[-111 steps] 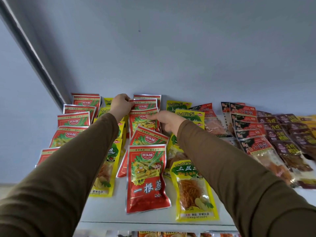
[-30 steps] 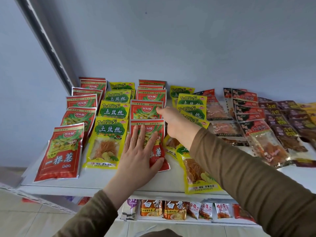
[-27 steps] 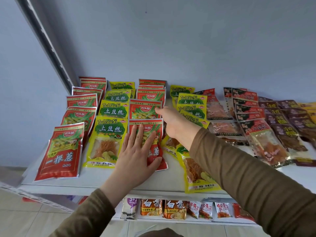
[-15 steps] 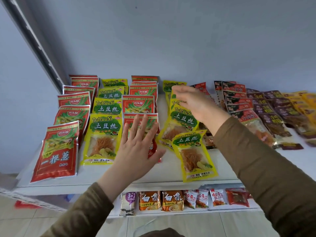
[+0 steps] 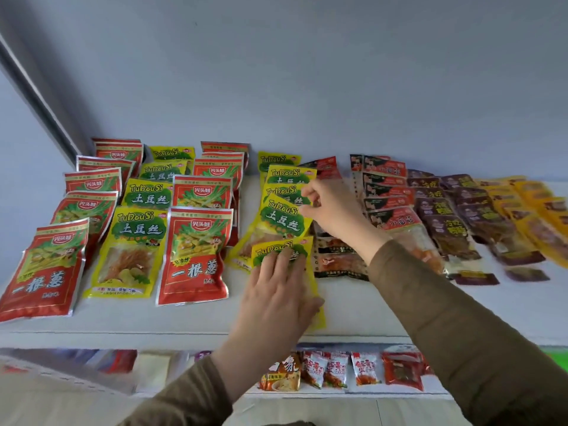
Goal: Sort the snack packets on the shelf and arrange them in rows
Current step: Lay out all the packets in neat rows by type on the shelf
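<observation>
On white shelf (image 5: 190,321) against pale blue-grey wall (image 5: 307,72): red packets (image 5: 196,250) and yellow packets (image 5: 135,241) laid in overlapping rows at left, dark red and brown packets (image 5: 442,216) at right. Left hand (image 5: 276,290) pressed flat, fingers straight, on front yellow packet (image 5: 302,245). Right hand (image 5: 332,207) pinching corner of next yellow packet (image 5: 281,218) behind. Lower shelf (image 5: 362,392) below, small packets (image 5: 335,368) along it.

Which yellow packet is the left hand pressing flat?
The front yellow packet of the right-hand yellow row, under the left hand. The right hand pinches another behind it.
</observation>
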